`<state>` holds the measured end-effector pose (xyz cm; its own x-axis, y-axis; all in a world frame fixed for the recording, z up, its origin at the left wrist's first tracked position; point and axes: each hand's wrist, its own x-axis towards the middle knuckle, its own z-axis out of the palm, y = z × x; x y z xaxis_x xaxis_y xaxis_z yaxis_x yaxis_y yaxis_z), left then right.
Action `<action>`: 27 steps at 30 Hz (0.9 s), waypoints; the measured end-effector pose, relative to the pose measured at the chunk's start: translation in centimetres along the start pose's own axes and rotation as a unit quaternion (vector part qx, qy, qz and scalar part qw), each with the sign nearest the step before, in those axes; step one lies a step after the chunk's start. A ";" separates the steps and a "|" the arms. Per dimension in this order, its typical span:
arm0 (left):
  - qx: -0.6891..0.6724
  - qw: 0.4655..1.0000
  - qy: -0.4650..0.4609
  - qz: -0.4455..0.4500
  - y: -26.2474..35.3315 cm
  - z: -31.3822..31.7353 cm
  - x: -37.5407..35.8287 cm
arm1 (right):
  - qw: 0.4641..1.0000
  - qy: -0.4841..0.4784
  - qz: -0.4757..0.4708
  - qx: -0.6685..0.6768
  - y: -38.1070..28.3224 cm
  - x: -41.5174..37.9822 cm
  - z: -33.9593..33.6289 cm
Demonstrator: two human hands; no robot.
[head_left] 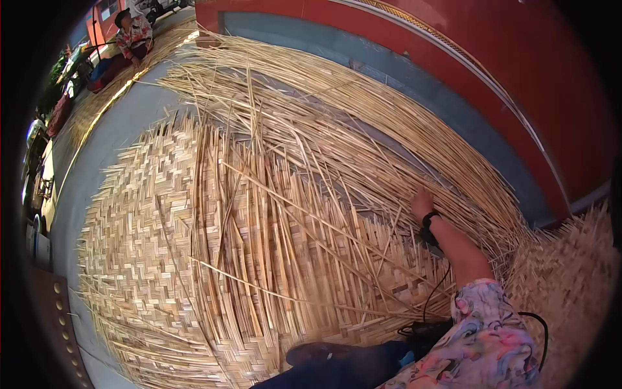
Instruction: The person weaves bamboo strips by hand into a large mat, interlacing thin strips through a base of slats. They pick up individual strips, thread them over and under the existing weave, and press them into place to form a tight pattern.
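Note:
My right hand (pixel 421 203), with a black band on its wrist, reaches down onto a long pile of loose straw-coloured strips (pixel 350 139). Its fingers are small and partly lost among the strips, so whether they grip any cannot be made out. Below and left of the hand lies a large woven mat (pixel 146 227) in a zigzag pattern, with jagged unwoven ends along its upper edge. Loose long strips (pixel 249 259) lie across the mat's middle, some crossing diagonally. My left hand is out of view.
A red and blue-grey wall (pixel 453 107) runs along the upper right. Another woven piece (pixel 564 285) lies at the right. My leg and dark shoe (pixel 317 353) rest at the mat's lower edge. Another person (pixel 135 35) sits at the far upper left. A dark studded edge (pixel 58 324) stands lower left.

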<state>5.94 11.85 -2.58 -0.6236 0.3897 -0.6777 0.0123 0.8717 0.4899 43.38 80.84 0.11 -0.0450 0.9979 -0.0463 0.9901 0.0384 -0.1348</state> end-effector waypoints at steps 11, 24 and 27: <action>0.008 1.000 -0.024 0.001 8.1 -0.9 4.8 | 0.979 0.010 -0.175 0.107 -10.1 4.1 4.1; 0.020 0.999 -0.030 -0.003 10.8 -0.9 6.2 | 0.993 0.078 -0.067 0.057 -10.0 14.5 5.4; 0.019 0.999 -0.034 0.000 11.0 -0.9 6.3 | 0.988 0.088 -0.115 0.052 -11.0 12.0 2.3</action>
<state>1.43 23.57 -0.95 -0.5692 0.4082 -0.7137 0.0436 0.8818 0.4696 31.62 92.27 -1.19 -0.2352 0.9572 0.1686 0.9370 0.2694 -0.2225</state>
